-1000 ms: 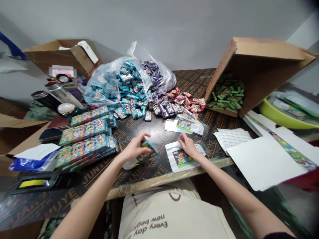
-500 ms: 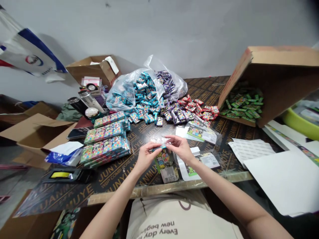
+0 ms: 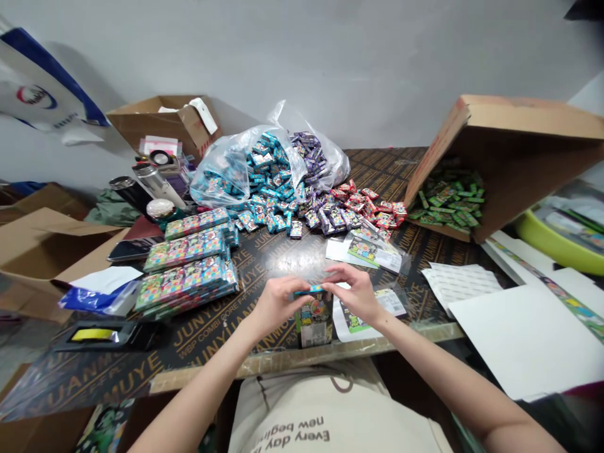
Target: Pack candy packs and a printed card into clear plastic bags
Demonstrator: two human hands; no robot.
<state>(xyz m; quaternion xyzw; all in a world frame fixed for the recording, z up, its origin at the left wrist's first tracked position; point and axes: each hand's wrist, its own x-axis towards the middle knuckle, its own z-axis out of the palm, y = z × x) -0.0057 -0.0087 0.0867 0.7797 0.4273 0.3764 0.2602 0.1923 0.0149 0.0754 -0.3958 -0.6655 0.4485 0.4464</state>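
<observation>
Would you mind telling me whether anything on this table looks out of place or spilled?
Yes: at the right end of the table, a cardboard box lies tipped on its side, with loose green packets spilling from its open side.

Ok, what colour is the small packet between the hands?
The packet shows teal blue along its top edge; the rest is hidden. Head view.

Packet: small teal candy packet (image 3: 311, 290); upright, pinched between left hand (image 3: 280, 306) and right hand (image 3: 353, 292);
Pouch: cartoon-printed pouch (image 3: 314, 322); upright, directly beneath the packet, touching it;
</observation>
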